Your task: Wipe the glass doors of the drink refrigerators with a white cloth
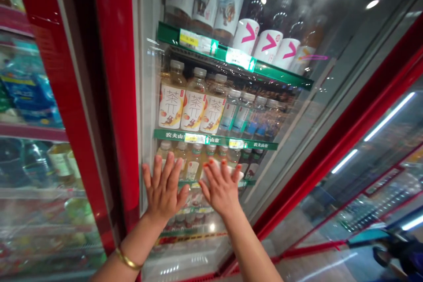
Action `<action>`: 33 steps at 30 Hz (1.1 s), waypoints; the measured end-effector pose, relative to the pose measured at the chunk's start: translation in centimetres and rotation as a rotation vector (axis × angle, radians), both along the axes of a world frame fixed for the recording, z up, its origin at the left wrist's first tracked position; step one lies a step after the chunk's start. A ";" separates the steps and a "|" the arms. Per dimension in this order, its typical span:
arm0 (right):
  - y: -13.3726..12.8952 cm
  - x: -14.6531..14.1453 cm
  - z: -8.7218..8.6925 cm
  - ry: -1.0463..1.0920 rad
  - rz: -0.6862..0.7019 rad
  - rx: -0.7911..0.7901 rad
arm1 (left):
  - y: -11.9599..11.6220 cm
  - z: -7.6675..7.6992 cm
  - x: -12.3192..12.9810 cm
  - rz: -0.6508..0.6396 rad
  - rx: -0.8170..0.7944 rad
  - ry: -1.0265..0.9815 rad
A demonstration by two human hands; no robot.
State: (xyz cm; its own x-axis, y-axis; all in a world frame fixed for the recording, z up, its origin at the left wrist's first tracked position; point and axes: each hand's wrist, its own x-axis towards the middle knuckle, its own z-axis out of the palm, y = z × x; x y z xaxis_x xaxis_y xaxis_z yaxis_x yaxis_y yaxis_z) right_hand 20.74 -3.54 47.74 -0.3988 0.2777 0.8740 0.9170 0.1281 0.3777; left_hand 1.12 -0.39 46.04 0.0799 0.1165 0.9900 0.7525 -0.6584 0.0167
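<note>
Left hand point(162, 194) splayed wide, your right hand point(223, 189) splays over white cloth point(241, 175) (tip at three, axis hidden); bottles point(192, 110) at twelve behind glass point(299, 110).

This is a shop we're standing in, going by the red-framed glass cooler point(120, 97) of bottled drinks point(194, 111), the price tags point(189, 39) along its green shelf edges point(280, 73) and the stocked shelves point(33, 132) alongside.

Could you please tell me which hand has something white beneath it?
The right hand: a white cloth or tissue pokes out beneath it, while none shows under the left hand.
</note>
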 end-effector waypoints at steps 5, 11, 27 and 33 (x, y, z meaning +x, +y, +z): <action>1.5 1.7 4.8 0.341 -0.089 0.102 | 0.3 -0.4 0.5 0.034 0.002 -0.026; 1.0 -4.1 2.7 -0.152 0.089 -0.064 | 0.8 -0.9 0.1 -0.057 0.091 -0.093; 0.8 -4.7 2.3 -0.207 0.090 -0.116 | 1.2 -2.5 -0.3 -0.044 0.041 -0.110; 0.4 6.6 1.7 0.383 -0.192 0.049 | 0.0 -0.7 0.0 0.055 -0.055 0.041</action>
